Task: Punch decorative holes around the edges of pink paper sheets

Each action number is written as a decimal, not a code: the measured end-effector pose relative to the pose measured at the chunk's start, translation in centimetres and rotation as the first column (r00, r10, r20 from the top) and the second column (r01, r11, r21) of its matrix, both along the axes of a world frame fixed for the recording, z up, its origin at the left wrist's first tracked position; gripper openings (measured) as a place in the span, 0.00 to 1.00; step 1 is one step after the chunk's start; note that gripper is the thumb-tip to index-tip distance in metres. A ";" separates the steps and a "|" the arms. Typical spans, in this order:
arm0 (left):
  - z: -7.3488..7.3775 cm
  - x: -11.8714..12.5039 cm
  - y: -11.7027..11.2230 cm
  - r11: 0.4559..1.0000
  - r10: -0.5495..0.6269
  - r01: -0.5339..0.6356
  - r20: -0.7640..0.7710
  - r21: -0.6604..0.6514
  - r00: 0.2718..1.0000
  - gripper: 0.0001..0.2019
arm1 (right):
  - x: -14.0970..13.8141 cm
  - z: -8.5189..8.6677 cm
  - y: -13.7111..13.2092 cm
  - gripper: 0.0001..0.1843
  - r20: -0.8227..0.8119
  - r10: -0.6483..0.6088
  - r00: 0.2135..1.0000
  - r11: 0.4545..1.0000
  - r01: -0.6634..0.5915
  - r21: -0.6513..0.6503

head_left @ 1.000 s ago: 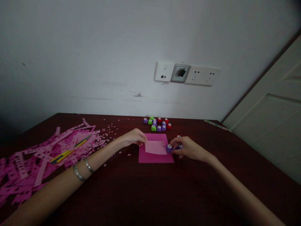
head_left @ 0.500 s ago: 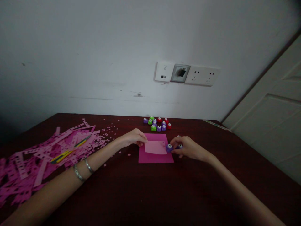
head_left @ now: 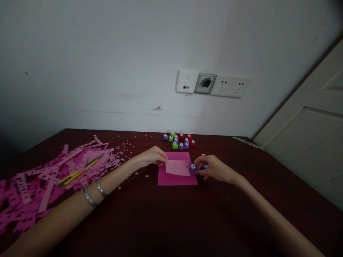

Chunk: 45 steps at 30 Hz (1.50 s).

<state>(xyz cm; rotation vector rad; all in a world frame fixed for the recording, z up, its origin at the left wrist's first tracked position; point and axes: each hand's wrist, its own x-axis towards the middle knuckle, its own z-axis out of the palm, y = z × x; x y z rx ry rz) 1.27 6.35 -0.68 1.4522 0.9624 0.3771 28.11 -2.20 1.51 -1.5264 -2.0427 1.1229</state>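
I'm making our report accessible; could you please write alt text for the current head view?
The left hand holds a pale card over a pink sheet, and the right hand holds a purple punch at the card's right edge. Behind them on the table stand more punches; at left, a yellow tool lies on pink scraps.

I discern hardly any change: just below the frame's centre, the pale pink rectangular paper card (head_left: 177, 167) appears at most marginally shifted.
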 end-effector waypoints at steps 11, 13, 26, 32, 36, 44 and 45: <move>0.1 0.1 -0.1 1.000 0.023 -0.023 -0.008 -0.007 1.000 0.07 | 0.0 0.2 0.0 0.12 -0.004 0.002 1.000 1.000 -0.002 0.006; 0.1 0.1 -0.1 1.000 0.021 -0.021 -0.001 -0.006 1.000 0.06 | 0.0 0.2 0.0 0.11 -0.001 0.004 1.000 1.000 -0.004 0.005; 0.1 0.1 0.0 0.999 0.041 -0.041 0.006 -0.032 0.999 0.06 | -0.1 0.2 0.0 0.10 -0.008 0.005 1.000 1.000 -0.005 -0.014; -0.1 0.1 -0.1 0.999 0.040 -0.039 0.009 -0.025 0.999 0.06 | -0.1 0.3 -0.2 0.10 -0.013 0.014 1.000 1.000 -0.014 -0.001; -0.3 0.2 -0.1 0.999 0.039 -0.039 0.005 -0.028 0.999 0.07 | -0.3 0.2 -0.2 0.10 -0.028 0.017 0.999 1.000 -0.017 -0.012; -0.3 0.7 -0.7 0.999 0.042 -0.042 -0.012 0.008 0.999 0.06 | -1.0 -0.4 -0.1 0.11 -0.021 0.047 0.999 0.999 -0.048 -0.005; -0.2 0.8 -0.7 0.999 0.045 -0.045 -0.020 0.015 0.999 0.06 | -1.1 -0.4 -0.1 0.11 -0.021 0.055 0.998 0.998 -0.055 -0.005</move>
